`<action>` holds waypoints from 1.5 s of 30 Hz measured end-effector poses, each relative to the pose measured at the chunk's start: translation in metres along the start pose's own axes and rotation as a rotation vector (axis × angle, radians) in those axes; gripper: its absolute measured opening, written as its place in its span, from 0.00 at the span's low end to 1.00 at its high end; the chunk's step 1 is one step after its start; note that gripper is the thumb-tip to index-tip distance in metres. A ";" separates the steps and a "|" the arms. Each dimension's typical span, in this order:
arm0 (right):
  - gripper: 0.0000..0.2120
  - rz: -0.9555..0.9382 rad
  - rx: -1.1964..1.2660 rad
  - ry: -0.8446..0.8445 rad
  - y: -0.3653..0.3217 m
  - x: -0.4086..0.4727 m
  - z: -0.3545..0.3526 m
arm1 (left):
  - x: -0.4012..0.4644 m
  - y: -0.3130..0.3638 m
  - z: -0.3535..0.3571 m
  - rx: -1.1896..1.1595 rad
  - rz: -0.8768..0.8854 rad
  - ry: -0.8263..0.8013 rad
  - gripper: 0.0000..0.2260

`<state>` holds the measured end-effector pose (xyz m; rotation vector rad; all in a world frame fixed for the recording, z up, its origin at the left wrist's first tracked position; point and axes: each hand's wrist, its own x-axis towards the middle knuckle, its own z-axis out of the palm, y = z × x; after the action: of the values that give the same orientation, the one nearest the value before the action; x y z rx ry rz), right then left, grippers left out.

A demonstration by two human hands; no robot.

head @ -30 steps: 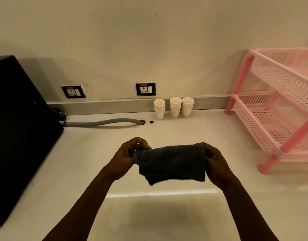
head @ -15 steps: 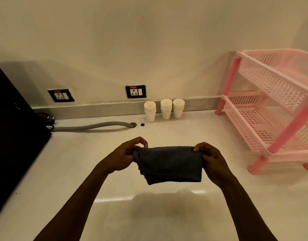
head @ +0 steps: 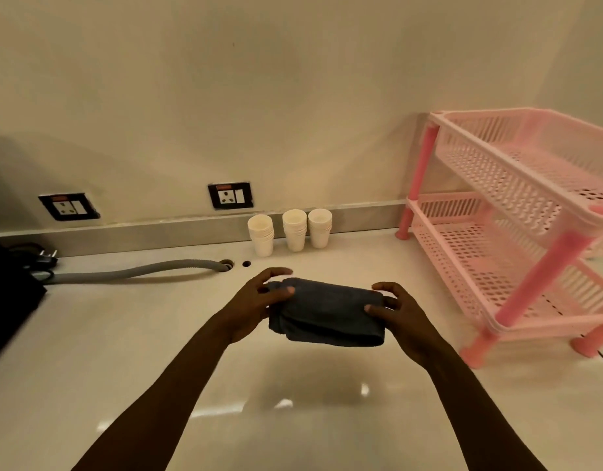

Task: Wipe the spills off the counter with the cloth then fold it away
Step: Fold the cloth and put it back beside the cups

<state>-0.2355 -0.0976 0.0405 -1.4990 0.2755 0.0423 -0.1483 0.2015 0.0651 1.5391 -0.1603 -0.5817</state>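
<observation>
A dark grey cloth (head: 327, 312), folded into a thick flat bundle, is held level above the pale counter (head: 123, 334). My left hand (head: 256, 304) grips its left end, thumb on top and fingers spread over the far corner. My right hand (head: 395, 312) holds the right end, thumb pressed on the top face and fingers curled round the edge. Both forearms reach in from the bottom of the head view. The counter below the cloth looks glossy with small bright reflections.
A pink two-tier plastic rack (head: 517, 239) stands on the right. Three stacks of white paper cups (head: 293, 229) line the back wall. A grey hose (head: 133, 271) runs into a counter hole, and a black appliance (head: 8, 300) sits at far left. Two wall sockets (head: 229, 195) are behind.
The cloth went from hanging vertically between my hands to lying flat as a thicker bundle. My thumbs moved on top of it. The view shifted right, showing more of the rack.
</observation>
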 end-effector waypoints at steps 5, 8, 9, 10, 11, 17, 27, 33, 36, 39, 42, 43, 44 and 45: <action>0.28 0.087 -0.059 0.191 0.009 0.048 -0.023 | 0.076 -0.008 0.037 -0.123 -0.265 0.265 0.30; 0.15 0.075 -0.045 0.294 0.014 0.080 -0.035 | 0.112 -0.005 0.058 -0.192 -0.353 0.271 0.27; 0.10 0.075 -0.050 0.335 0.016 0.090 -0.039 | 0.122 -0.003 0.064 -0.182 -0.348 0.281 0.26; 0.07 0.081 -0.059 0.371 0.017 0.102 -0.044 | 0.135 -0.002 0.069 -0.169 -0.340 0.298 0.24; 0.06 0.089 -0.084 0.404 0.016 0.114 -0.049 | 0.148 0.000 0.074 -0.147 -0.331 0.310 0.23; 0.15 0.089 -0.315 0.466 0.007 0.176 -0.068 | 0.216 0.005 0.100 0.183 -0.298 0.412 0.24; 0.27 -0.071 -0.441 0.303 0.012 0.259 -0.094 | 0.291 0.004 0.131 0.677 0.273 0.417 0.20; 0.22 -0.175 -1.029 0.468 0.035 0.273 -0.090 | 0.304 -0.030 0.146 1.162 0.068 0.244 0.34; 0.17 -0.256 -1.182 0.383 0.050 0.271 -0.087 | 0.304 -0.049 0.147 1.286 0.160 0.174 0.34; 0.19 -0.260 -1.260 0.274 0.064 0.272 -0.085 | 0.308 -0.059 0.139 1.306 0.093 0.027 0.34; 0.24 -0.203 -1.310 0.201 0.063 0.274 -0.083 | 0.313 -0.055 0.131 1.305 0.081 -0.011 0.32; 0.26 -0.201 -1.327 0.186 0.062 0.275 -0.084 | 0.314 -0.053 0.131 1.290 0.094 -0.013 0.32; 0.26 -0.199 -1.331 0.182 0.060 0.275 -0.084 | 0.313 -0.051 0.131 1.279 0.109 -0.008 0.31; 0.26 -0.214 -1.335 0.198 0.059 0.274 -0.083 | 0.312 -0.052 0.131 1.266 0.135 0.003 0.31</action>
<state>0.0056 -0.2143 -0.0777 -2.8630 0.2431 -0.1213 0.0469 -0.0518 -0.0584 2.7112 -0.7234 -0.3506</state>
